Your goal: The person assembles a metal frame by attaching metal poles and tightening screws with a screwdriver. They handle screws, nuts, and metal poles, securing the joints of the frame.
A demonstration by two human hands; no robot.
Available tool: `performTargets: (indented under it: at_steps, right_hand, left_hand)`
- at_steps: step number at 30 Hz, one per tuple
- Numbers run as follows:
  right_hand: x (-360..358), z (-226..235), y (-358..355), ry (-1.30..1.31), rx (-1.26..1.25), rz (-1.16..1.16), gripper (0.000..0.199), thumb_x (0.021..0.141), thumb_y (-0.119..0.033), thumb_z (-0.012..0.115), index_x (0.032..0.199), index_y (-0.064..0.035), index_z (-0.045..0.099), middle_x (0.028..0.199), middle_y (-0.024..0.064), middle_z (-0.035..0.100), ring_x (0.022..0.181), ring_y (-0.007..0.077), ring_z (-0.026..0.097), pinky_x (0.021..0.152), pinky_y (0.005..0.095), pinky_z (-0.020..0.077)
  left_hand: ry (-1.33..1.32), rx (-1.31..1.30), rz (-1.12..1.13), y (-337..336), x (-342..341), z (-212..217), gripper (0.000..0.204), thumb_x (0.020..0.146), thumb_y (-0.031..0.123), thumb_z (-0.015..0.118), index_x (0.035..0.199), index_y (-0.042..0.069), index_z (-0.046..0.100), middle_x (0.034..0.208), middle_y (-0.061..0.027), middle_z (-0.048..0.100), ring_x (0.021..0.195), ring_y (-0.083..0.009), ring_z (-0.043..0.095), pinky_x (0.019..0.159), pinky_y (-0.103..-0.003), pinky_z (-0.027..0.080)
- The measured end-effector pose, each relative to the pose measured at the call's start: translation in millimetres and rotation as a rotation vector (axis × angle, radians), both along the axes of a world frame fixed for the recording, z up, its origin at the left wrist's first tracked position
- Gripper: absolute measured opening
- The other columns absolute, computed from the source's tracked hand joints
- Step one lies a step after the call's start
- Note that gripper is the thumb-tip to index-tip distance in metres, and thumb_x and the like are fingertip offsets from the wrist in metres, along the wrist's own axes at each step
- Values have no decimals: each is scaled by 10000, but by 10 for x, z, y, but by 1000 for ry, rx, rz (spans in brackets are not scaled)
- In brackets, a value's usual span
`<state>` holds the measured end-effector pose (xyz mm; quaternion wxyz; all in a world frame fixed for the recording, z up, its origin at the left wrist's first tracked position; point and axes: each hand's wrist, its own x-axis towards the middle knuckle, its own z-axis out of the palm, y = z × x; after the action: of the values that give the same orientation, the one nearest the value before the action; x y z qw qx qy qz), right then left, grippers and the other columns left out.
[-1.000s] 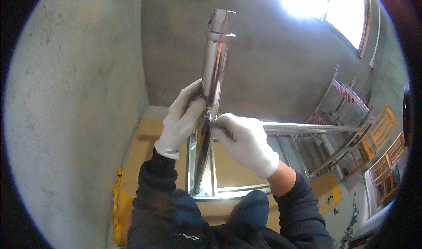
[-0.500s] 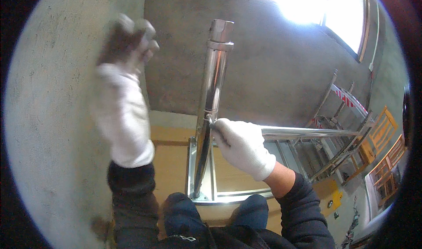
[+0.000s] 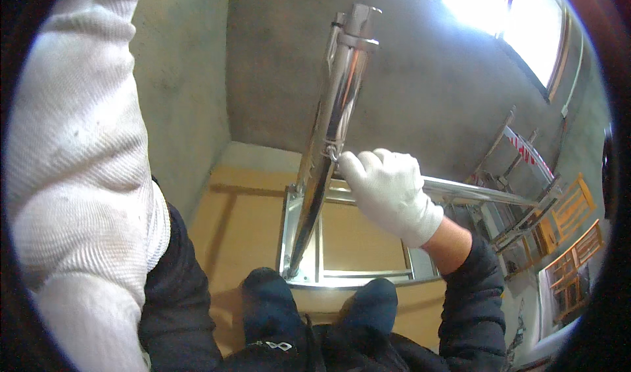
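Silver-bright, the post (image 3: pixel 345 93) rises with its long axis slanting rightward. Nearer is the right hand (image 3: pixel 391 191), just right of it, its grip pinching a small fitting (image 3: pixel 332 153) there. The left hand (image 3: pixel 85 122) is well apart, fingers beyond view; its grip cannot be told.

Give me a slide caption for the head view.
White-gloved right hand at the small silvery fitting on a shiny cylindrical metal post; white-gloved left hand looms at far left.
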<state>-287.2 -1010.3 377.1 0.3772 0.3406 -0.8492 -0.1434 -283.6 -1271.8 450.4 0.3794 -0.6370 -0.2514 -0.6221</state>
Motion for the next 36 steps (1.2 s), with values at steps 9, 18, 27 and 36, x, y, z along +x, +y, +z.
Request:
performTargets:
  at_steps: [9,18,27,36]
  right_hand:
    - [40,634,-116,51,586,-19,79,753,-126,672,796,-60,662,655,47,635,671,184,666,517,306,531]
    - [-41,741,-412,-206,609,199,163,696,-125,713,840,-50,709,843,82,673,736,228,689,578,334,563]
    - [19,379,174,-183,105,175,99,788,-174,645,816,-83,621,731,88,576,774,292,643,624,404,537]
    - [11,-19,219,-381,-478,271,101,831,-132,684,904,-73,646,789,110,634,753,344,623,659,427,488]
  left_hand:
    - [-92,-93,-205,32,39,-144,778,917,590,435,1419,-3,416,1425,-245,459,1319,-416,443,1102,-602,327]
    - [-275,285,-33,309,-137,-250,732,966,551,419,1439,-6,394,1449,-259,428,1356,-448,384,1127,-666,225]
    - [-38,-130,62,47,-483,-508,856,937,661,401,1458,-16,345,1423,-256,461,1318,-436,442,1087,-618,335]
    - [-26,-153,-58,-61,-223,-304,935,906,709,411,1477,-24,303,1439,-254,445,1331,-432,430,1088,-615,330]
